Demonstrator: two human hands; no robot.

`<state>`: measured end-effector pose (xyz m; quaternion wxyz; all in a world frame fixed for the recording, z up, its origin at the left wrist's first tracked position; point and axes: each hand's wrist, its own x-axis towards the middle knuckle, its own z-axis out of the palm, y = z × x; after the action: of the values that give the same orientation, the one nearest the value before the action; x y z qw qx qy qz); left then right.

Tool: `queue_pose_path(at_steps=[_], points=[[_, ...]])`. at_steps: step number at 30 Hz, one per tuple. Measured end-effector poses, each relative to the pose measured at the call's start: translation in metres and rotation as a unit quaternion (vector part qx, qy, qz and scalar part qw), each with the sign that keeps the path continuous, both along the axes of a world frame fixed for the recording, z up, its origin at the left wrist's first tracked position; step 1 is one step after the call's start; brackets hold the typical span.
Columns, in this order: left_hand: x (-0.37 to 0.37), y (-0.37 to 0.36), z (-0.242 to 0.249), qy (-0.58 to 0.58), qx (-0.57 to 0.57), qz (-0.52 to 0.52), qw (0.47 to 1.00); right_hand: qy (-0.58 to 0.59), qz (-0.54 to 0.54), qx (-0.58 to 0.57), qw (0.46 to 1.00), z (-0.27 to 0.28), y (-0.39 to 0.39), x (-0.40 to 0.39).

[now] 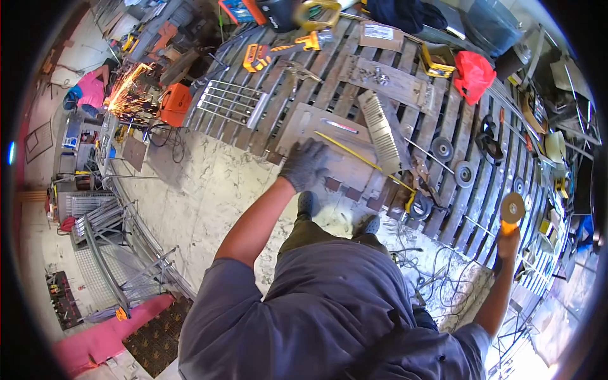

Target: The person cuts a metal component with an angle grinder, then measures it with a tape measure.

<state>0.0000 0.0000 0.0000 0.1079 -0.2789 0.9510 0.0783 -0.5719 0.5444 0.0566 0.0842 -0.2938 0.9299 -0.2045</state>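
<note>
My left hand (pixel 305 166), in a dark grey glove, rests at the near edge of a flat board (pixel 297 123) on the slatted bench, its fingers spread. Out to the right, my right hand (pixel 508 244) is wrapped round an angle grinder (pixel 508 227) with a yellow body. The grinder's round brown disc (pixel 512 208) faces up. Ahead of my left hand lie a pen-like marker (pixel 339 126) and the yellow blade of a tape measure (pixel 418 206), drawn out across the board. A slotted metal piece (pixel 384 133) lies tilted beside the blade.
On the slatted bench (pixel 253 136) are a welded bar grid (pixel 229 104), a yellow cordless tool (pixel 258 57), locking pliers (pixel 299 73), grinding discs (pixel 465 173) and a red bag (pixel 474 76). Cables (pixel 437 272) tangle on the floor. Sparks (pixel 130 92) fly near another person (pixel 90 88).
</note>
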Motion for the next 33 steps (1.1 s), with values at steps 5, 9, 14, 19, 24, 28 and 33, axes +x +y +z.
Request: queue_pose_path(at_steps=[5,9,14,19,24,28,33], points=[[0.032,0.016,-0.013,0.052,-0.072,-0.118,0.989,-0.219,-0.168,-0.191,0.942,0.039,0.04,0.113],[0.063,0.002,-0.073,0.157,-0.12,-0.267,0.943,-0.315,-0.284,-0.339,0.84,0.067,0.038,0.23],[0.071,-0.025,-0.069,0.324,-0.038,-0.311,0.893,-0.36,-0.272,-0.414,0.79,0.094,-0.005,0.367],[0.126,-0.091,-0.018,0.365,0.08,-0.202,0.905,-0.426,-0.25,-0.534,0.686,0.117,-0.063,0.497],[0.177,-0.204,-0.033,0.289,-0.034,-0.107,0.951,-0.414,-0.27,-0.625,0.605,0.108,-0.1,0.603],[0.196,-0.242,-0.053,0.344,-0.001,-0.167,0.924,-0.415,-0.274,-0.63,0.597,0.097,-0.09,0.651],[0.228,-0.229,-0.031,0.303,0.017,-0.184,0.935,-0.362,-0.219,-0.686,0.592,0.095,-0.092,0.693]])
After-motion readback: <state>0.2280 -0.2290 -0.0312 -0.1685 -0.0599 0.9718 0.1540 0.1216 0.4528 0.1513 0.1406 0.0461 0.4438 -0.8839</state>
